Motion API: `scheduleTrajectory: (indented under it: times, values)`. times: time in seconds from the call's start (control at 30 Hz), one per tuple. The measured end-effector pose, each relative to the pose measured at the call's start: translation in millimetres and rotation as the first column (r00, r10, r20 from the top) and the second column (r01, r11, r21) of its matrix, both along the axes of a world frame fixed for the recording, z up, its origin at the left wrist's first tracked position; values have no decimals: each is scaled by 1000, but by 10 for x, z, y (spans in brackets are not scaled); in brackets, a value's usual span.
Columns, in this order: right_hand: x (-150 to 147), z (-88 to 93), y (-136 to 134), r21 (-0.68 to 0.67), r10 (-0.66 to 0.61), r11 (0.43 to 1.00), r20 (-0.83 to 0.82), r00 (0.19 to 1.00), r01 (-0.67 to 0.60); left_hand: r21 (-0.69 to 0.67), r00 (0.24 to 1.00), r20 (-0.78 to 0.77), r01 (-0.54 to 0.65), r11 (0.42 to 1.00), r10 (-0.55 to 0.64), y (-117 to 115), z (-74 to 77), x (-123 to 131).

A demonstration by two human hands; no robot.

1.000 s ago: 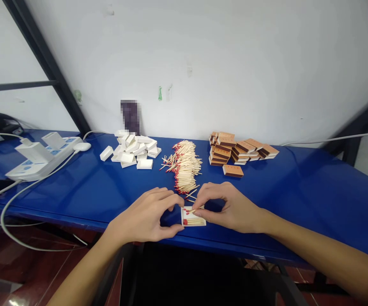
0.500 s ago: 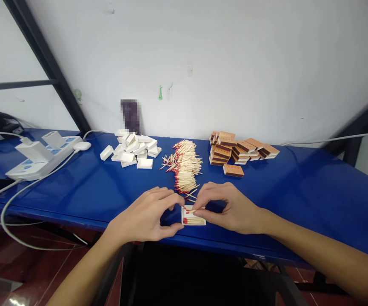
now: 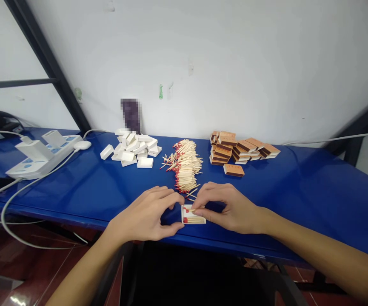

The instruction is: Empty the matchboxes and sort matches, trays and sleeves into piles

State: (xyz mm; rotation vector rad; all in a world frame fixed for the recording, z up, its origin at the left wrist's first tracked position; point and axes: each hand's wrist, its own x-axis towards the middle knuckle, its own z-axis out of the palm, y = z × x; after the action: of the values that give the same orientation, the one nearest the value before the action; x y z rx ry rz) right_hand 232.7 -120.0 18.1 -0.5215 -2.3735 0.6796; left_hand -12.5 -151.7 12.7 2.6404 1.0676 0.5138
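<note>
A small white matchbox tray [image 3: 184, 215] lies near the table's front edge, with several red-tipped matches [image 3: 195, 220] along its near side. My left hand [image 3: 148, 214] curves around the tray's left end, thumb and forefinger at its corners, gripping it. Over the tray's right part, my right hand [image 3: 226, 208] pinches matches between thumb and forefinger, their red heads pointing left above the tray. Just beyond the tray is a long heap of loose matches [image 3: 186, 165].
White empty trays [image 3: 135, 148] are piled at the back left, brown matchbox sleeves [image 3: 235, 146] at the back right. A power strip [image 3: 45, 159] with chargers and white cables sits far left on the blue table [image 3: 298, 191]. A pixelated dark object [image 3: 131, 114] leans on the wall.
The pinched matches and my right fingers have shifted very slightly over the tray. My left hand has stayed in place.
</note>
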Motion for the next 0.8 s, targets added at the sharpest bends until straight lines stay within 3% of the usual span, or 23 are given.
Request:
scheduleTrajectory:
  times: [0.4,0.63,0.7,0.8]
  values:
    - [-1,-9,2,61,20,998,44,999,-23,16,1000,12,8,1000,-8,1,-1,3]
    - [2,-42,-11,302,47,951,45,998,-58,19,999,28,16,1000,-17,-1,2,7]
    - [0,-29,-29,297,37,954,40,998,-48,14,999,31,15,1000,-16,-3,8,10]
    - [-2,0,-55,183,10,983,58,998,-20,12,999,35,17,1000,-17,-4,10,10]
